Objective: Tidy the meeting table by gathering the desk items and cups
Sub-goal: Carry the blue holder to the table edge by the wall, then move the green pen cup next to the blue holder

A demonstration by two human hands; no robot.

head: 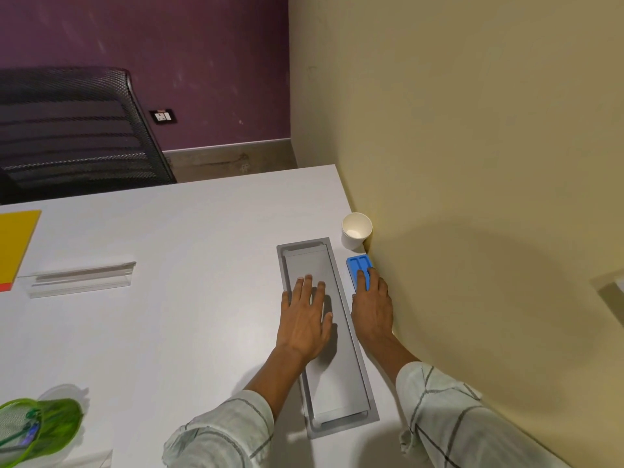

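Reaching along the wall, the right hand (371, 309) is laid on a blue eraser (358, 267) beside a paper cup (356, 230), fingers together but not yet clamped; the left hand (305, 315) is rested, fingers spread, on the surface's cable tray (324, 327). A firm side pinch is advised.

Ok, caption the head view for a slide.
Right hand on blue eraser beside paper cup; left hand flat on table hatch.

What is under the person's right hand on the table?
A blue block lies under the fingers of the right hand, beside the wall. Its far end shows; the near part is covered by the hand.
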